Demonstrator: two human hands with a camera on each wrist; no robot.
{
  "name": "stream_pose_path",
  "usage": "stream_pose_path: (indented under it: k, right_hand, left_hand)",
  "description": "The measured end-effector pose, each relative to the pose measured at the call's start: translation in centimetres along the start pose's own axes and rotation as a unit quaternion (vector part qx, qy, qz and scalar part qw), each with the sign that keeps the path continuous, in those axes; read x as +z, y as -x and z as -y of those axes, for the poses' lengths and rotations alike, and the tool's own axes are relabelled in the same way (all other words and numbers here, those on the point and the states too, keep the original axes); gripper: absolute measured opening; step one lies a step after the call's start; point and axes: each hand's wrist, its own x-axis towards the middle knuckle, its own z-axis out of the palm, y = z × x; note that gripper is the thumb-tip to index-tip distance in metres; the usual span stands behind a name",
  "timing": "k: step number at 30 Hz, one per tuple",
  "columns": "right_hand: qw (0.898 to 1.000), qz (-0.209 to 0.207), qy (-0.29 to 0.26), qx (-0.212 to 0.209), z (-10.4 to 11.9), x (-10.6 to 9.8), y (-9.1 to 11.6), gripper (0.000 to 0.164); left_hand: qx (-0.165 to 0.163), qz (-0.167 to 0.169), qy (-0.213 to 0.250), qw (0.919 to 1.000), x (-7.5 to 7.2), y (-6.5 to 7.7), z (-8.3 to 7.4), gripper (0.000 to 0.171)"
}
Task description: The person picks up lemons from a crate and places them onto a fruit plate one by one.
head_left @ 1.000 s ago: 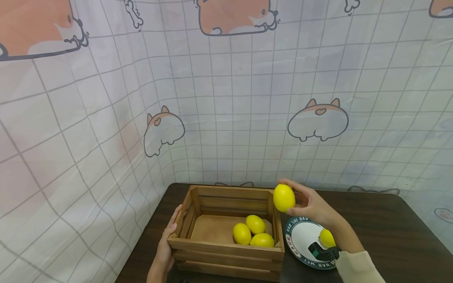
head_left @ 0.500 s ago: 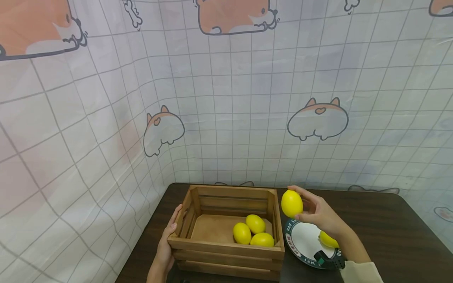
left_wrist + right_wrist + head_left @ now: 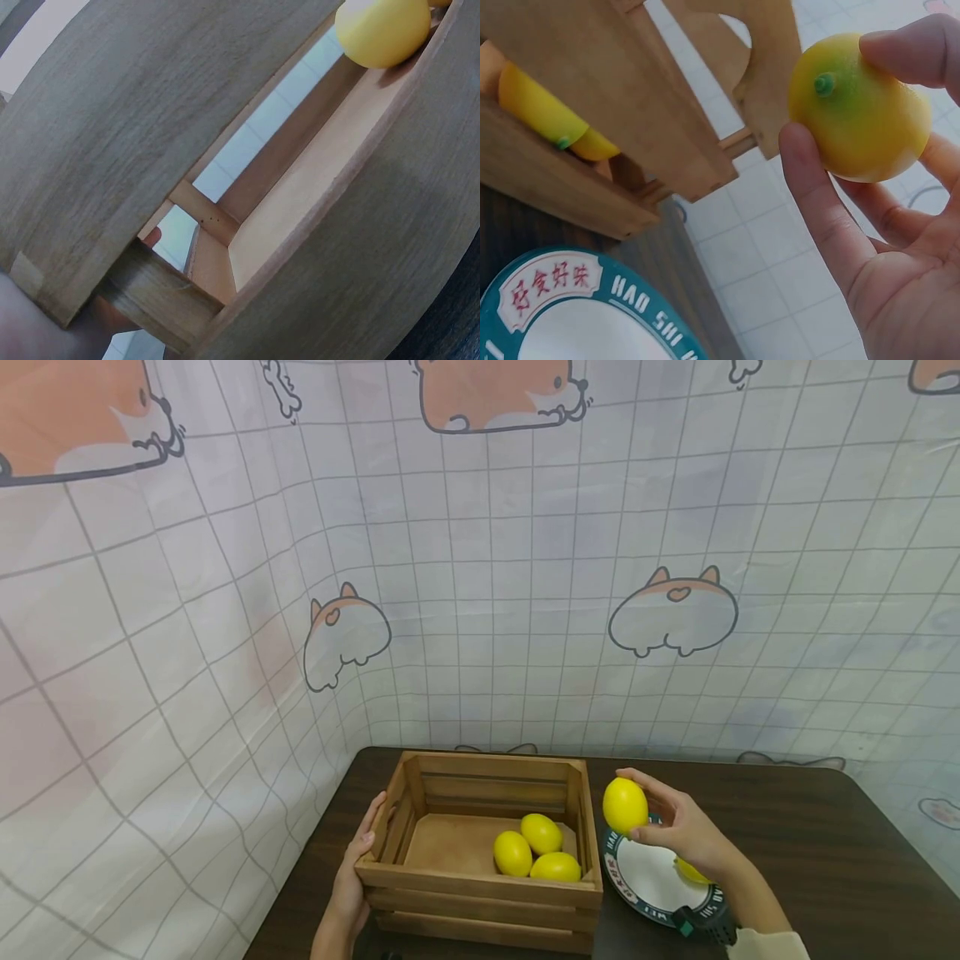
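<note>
The crate [image 3: 480,906] stands before you on the worktop [image 3: 817,835], with three lemons [image 3: 541,835] clustered inside its right half. Your left hand [image 3: 348,881] rests at the crate's left end. Right of the crate sits the plate [image 3: 647,875], another lemon [image 3: 690,871] on its right side. Your right hand [image 3: 686,831] holds a further lemon [image 3: 626,807], apparently above the plate's far-left rim. Behind the worktop hangs the backdrop [image 3: 510,543].
</note>
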Motion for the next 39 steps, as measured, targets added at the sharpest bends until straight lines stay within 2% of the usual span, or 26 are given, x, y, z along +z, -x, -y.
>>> stream_pose_path:
  k: [10,26,33,39]
  right_hand:
    - [0.999,0.012,-0.034,0.015,-1.9,0.7,1.1,0.074]
    - [0.999,0.015,0.019,0.034,-3.9,1.5,2.9,0.072]
    - [0.997,0.033,0.017,0.071,-4.3,1.8,3.4,0.078]
    - [0.992,0.033,0.014,0.117,-4.8,2.1,3.6,0.082]
  left_hand:
    - [0.003,0.007,0.007,0.9999,0.0,0.0,0.0,0.058]
    - [0.005,0.008,0.011,0.9999,-0.1,-0.1,0.1,0.058]
    - [0.002,0.008,0.006,1.0000,-0.1,0.0,0.1,0.058]
    - [0.003,0.005,0.003,1.0000,0.0,0.1,0.0,0.058]
